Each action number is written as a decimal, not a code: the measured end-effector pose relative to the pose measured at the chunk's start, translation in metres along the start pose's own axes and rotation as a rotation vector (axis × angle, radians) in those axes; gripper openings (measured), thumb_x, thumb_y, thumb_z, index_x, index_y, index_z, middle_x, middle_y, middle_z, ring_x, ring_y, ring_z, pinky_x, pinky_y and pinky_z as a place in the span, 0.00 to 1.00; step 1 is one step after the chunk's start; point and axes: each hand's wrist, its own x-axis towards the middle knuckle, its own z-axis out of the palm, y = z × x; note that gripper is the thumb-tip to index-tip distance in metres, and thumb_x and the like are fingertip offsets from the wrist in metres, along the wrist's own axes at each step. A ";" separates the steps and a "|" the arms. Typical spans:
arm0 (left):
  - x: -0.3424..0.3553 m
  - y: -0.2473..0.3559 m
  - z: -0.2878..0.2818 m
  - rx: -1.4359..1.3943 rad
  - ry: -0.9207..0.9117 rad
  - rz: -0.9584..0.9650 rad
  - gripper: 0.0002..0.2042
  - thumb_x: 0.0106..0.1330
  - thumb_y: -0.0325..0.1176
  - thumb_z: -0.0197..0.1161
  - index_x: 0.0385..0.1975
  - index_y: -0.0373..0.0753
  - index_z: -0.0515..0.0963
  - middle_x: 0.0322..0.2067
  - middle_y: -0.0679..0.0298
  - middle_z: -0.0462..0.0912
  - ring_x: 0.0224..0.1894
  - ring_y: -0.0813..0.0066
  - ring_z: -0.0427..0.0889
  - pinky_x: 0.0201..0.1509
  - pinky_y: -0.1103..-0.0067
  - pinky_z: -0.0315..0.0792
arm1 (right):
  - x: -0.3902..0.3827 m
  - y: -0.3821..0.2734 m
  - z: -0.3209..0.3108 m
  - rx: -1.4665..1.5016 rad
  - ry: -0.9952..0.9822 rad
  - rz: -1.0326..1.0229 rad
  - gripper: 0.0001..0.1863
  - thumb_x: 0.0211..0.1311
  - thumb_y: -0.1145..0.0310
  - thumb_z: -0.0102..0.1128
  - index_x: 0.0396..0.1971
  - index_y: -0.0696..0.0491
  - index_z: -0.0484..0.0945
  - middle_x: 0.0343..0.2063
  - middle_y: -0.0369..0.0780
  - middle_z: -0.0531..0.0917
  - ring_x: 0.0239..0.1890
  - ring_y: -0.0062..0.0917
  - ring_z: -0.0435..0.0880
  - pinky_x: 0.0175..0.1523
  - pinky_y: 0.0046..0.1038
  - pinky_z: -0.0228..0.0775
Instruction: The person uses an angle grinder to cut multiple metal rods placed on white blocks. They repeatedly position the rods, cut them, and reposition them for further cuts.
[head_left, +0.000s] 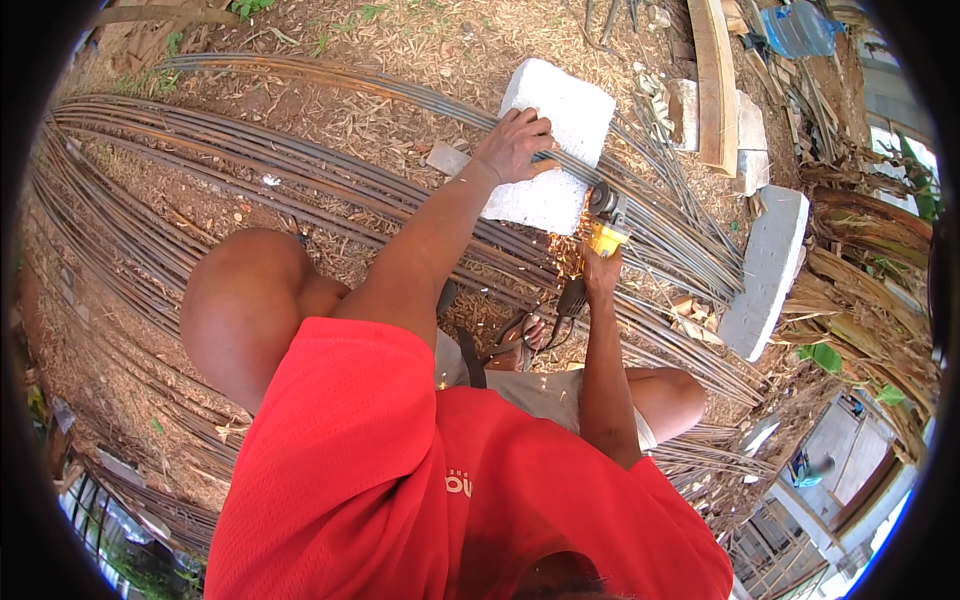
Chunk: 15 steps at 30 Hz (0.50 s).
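Pressing thin steel rods (640, 215) onto a white block (560, 110) far ahead, the left hand (515, 145) lies closed over them — right hand (600, 270) clamped around a yellow angle grinder (606, 232), sparks (567, 250) flying just left.

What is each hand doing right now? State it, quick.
Left hand: pressed down on a steel rod over the white block, fingers curled.
Right hand: closed on the yellow grinder, sparks flying.

Yellow angle grinder (606, 232) sparking on steel rods (660, 235)
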 end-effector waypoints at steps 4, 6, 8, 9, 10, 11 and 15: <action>0.000 -0.001 0.001 -0.001 0.022 0.015 0.18 0.68 0.55 0.76 0.45 0.48 0.91 0.46 0.68 0.83 0.57 0.62 0.77 0.68 0.62 0.71 | 0.001 -0.003 -0.001 -0.151 0.002 -0.042 0.26 0.60 0.72 0.79 0.57 0.57 0.77 0.41 0.39 0.87 0.39 0.25 0.86 0.41 0.29 0.83; -0.001 -0.001 0.002 0.025 0.024 0.013 0.18 0.68 0.55 0.76 0.45 0.48 0.91 0.46 0.68 0.83 0.58 0.62 0.77 0.67 0.62 0.72 | 0.001 -0.005 0.000 -0.153 0.009 -0.071 0.26 0.60 0.73 0.79 0.56 0.58 0.78 0.40 0.39 0.87 0.38 0.25 0.86 0.42 0.30 0.82; -0.001 0.000 0.003 0.016 0.040 0.013 0.18 0.68 0.55 0.76 0.44 0.48 0.91 0.46 0.68 0.83 0.58 0.62 0.77 0.68 0.62 0.72 | 0.001 -0.005 0.001 -0.102 0.011 -0.084 0.25 0.60 0.72 0.79 0.55 0.58 0.78 0.39 0.39 0.87 0.37 0.25 0.86 0.42 0.31 0.81; -0.001 0.000 0.004 0.027 0.028 0.006 0.18 0.67 0.55 0.76 0.44 0.48 0.91 0.46 0.68 0.83 0.59 0.62 0.77 0.68 0.62 0.72 | -0.001 -0.005 0.002 -0.049 0.009 -0.082 0.24 0.59 0.72 0.79 0.54 0.58 0.79 0.39 0.39 0.87 0.37 0.25 0.85 0.41 0.31 0.81; -0.001 -0.001 0.004 0.021 0.041 0.012 0.19 0.68 0.56 0.76 0.44 0.48 0.91 0.47 0.68 0.83 0.59 0.62 0.77 0.68 0.61 0.72 | -0.001 -0.006 0.002 -0.019 0.021 -0.038 0.24 0.59 0.71 0.79 0.53 0.59 0.79 0.38 0.39 0.87 0.37 0.24 0.85 0.41 0.30 0.80; -0.001 0.000 0.004 0.025 0.041 0.015 0.19 0.68 0.56 0.76 0.44 0.48 0.91 0.47 0.68 0.83 0.59 0.61 0.77 0.68 0.61 0.72 | -0.002 -0.006 0.003 -0.017 0.012 -0.052 0.24 0.59 0.71 0.79 0.52 0.59 0.79 0.38 0.39 0.87 0.36 0.24 0.85 0.41 0.30 0.80; -0.001 -0.002 0.002 0.004 -0.022 -0.010 0.19 0.68 0.56 0.75 0.44 0.48 0.91 0.48 0.67 0.83 0.61 0.61 0.77 0.70 0.60 0.71 | -0.002 -0.009 0.003 -0.096 0.016 -0.092 0.23 0.59 0.72 0.79 0.52 0.59 0.80 0.38 0.38 0.87 0.34 0.23 0.84 0.39 0.28 0.79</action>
